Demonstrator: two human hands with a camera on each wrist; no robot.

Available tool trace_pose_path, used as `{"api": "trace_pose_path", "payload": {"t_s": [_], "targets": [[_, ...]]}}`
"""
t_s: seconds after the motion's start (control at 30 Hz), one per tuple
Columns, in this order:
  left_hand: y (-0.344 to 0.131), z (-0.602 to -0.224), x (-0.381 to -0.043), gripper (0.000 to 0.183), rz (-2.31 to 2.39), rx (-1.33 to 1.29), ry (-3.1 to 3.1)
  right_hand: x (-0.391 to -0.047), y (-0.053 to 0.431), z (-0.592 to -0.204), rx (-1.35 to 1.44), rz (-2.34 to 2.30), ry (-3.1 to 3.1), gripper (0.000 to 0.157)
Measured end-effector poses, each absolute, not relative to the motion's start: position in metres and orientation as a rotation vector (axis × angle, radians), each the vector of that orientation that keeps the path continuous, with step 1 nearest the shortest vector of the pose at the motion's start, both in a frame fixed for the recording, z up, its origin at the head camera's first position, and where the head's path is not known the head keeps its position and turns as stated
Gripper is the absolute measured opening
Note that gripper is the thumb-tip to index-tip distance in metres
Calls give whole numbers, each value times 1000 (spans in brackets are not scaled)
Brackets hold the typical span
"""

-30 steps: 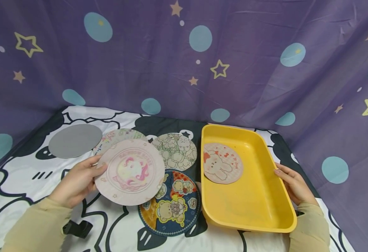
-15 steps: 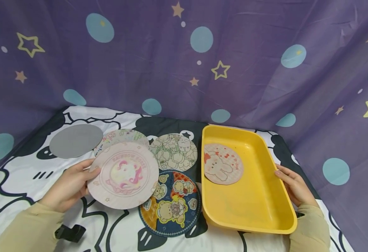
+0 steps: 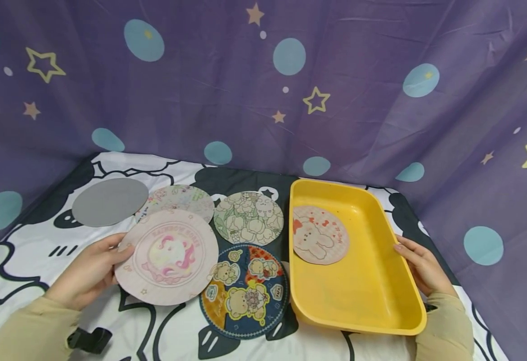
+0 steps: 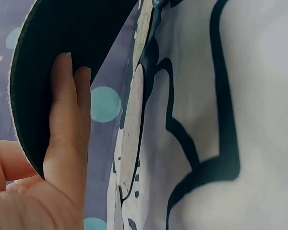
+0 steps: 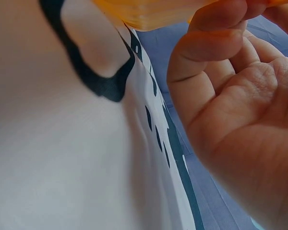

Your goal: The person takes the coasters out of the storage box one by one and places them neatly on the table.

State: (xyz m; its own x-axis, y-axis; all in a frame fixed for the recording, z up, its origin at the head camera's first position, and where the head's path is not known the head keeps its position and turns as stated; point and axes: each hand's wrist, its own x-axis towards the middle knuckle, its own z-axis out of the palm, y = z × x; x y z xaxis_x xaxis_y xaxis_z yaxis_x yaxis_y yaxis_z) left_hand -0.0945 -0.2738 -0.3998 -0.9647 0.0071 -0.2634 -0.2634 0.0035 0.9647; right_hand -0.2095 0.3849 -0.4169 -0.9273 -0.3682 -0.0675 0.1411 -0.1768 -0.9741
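My left hand (image 3: 85, 271) pinches the left edge of a round pink mat (image 3: 166, 258) with a unicorn print, thumb on top and fingers beneath. In the left wrist view the fingers (image 4: 67, 110) lie flat against the mat's dark underside (image 4: 43, 91), raised above the cloth. My right hand (image 3: 426, 265) grips the right rim of a yellow plastic tub (image 3: 358, 296), its fingers (image 5: 206, 48) curled under the rim in the right wrist view. Inside the tub, a round rabbit-print mat (image 3: 319, 235) lies toward the left wall.
Left of the tub lie a navy bear-print mat (image 3: 247, 306), a green-patterned mat (image 3: 250, 220), a floral mat (image 3: 184, 198) and a plain grey disc (image 3: 110, 200). A black-and-white cartoon cloth (image 3: 173, 331) covers the table. A purple curtain (image 3: 227, 75) hangs behind.
My left hand has drawn the pink mat left and slightly toward me, uncovering more of the navy, green and floral mats. The right hand and tub have stayed in place.
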Motion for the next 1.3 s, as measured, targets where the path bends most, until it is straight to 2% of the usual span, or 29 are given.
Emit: {"api": "trace_pose_path", "payload": {"t_s": [0.13, 0.27, 0.5, 0.73, 1.3], "targets": [[-278, -401, -92, 28, 2096, -282, 2062, -209, 385, -417, -253, -2161, 1773, 37], [-280, -401, -90, 24, 2080, -286, 2078, -209, 385, -417, -242, -2154, 1791, 36], [-284, -402, -90, 53, 2001, -304, 2126, -208, 385, -418, -246, -2152, 1783, 36], [-290, -403, -90, 68, 1954, -317, 2151, -209, 384, -418, -231, -2151, 1796, 36], [-301, -407, -88, 67, 1828, -323, 2206, -208, 384, -417, -211, -2140, 1813, 36]]}}
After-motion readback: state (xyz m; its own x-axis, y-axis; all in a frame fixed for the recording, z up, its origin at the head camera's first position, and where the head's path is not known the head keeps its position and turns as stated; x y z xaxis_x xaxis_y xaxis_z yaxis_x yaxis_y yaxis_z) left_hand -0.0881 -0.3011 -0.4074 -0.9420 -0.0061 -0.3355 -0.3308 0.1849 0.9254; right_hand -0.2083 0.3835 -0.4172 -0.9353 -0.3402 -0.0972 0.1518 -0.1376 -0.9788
